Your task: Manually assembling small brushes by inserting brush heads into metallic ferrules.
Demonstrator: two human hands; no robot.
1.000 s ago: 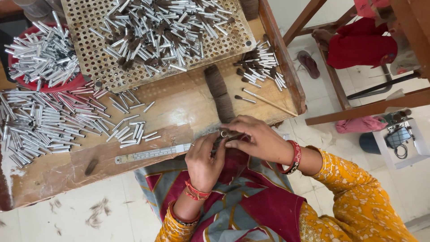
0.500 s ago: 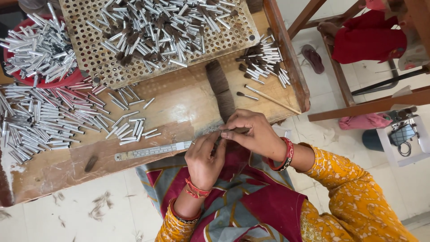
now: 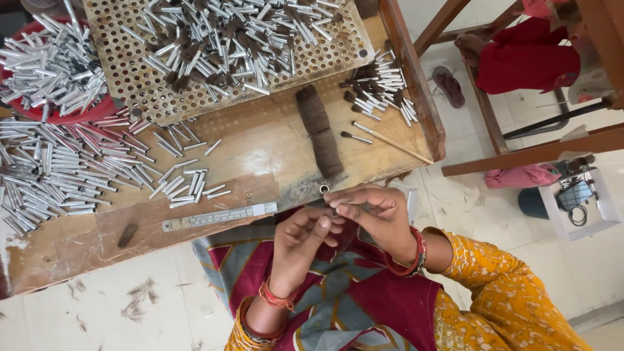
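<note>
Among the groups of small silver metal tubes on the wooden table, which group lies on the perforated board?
It is the pile of silver tubes at the top centre, resting on the tan perforated board. The others lie in the red tray or on bare wood.

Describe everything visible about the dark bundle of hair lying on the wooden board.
The dark bundle of hair is a long, narrow roll of brown-black fibres, matte and fuzzy. It lies flat on the wooden board, running from just below the perforated tray toward the board's near edge, slightly slanted. It looks pinched partway along, as if made of two thicker sections. Neither hand touches it; the right hand works just beyond its near end. Metal tubes lie well to one side.
</note>
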